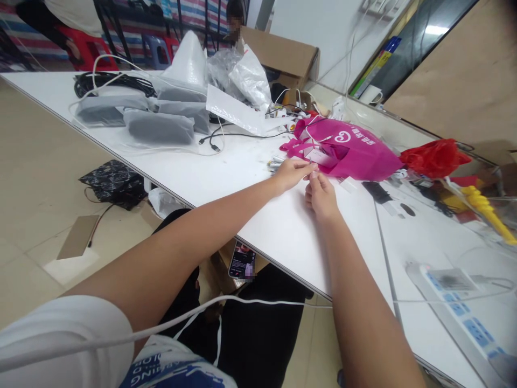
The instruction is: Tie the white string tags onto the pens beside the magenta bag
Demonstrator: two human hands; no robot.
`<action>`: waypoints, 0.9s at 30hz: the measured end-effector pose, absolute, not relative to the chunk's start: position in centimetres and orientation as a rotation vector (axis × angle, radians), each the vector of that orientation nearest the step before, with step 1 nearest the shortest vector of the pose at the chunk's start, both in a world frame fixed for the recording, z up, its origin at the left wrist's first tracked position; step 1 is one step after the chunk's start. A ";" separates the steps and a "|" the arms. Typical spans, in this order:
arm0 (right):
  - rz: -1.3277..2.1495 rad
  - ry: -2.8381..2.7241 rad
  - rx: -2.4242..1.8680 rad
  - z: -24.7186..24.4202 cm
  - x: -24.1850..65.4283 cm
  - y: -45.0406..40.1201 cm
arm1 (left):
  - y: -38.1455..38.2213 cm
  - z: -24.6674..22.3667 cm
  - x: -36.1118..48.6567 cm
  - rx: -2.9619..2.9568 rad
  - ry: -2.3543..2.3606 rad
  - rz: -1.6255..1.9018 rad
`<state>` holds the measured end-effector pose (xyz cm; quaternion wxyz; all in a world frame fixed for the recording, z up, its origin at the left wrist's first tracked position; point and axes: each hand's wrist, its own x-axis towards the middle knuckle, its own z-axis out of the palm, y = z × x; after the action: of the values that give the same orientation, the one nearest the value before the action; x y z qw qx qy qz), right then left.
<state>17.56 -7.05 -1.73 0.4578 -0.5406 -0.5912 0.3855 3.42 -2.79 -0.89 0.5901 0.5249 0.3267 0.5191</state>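
My left hand (291, 173) and right hand (320, 195) pinch a small pale item, hidden by fingertips, beside the crinkled magenta bag (355, 151).

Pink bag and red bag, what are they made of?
The pink bag looks like soft matte fabric, maybe non-woven cloth: it folds gently, with no shine. The red bag looks like thin plastic: crinkled and glossy.

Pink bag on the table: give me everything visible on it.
The pink bag looks like soft non-woven fabric, magenta, with a white swirl logo and white characters printed on its side. It lies flat and crumpled on the white table, handles toward the person. White cables cross its top. The left hand and right hand meet at its near edge, pinching something small.
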 end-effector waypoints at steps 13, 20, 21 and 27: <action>1.017 -1.338 -1.334 -0.9 17.0 -7.7 | -2.2 -1.3 3.6 1.143 0.736 1.196; 1.020 -1.357 -1.322 -1.0 17.0 -7.6 | -2.5 -1.2 3.7 1.160 0.647 1.169; 1.022 -1.355 -1.322 -1.0 17.0 -7.6 | -2.3 -1.2 3.7 1.152 0.664 1.196; 1.017 -1.350 -1.381 -1.0 17.3 -7.6 | 0.8 -0.1 1.3 1.057 0.966 1.589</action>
<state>17.35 -7.65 -0.96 0.4614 -0.5612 -0.5489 0.4134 1.30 0.76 -0.13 0.4808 0.4334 0.3959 0.6514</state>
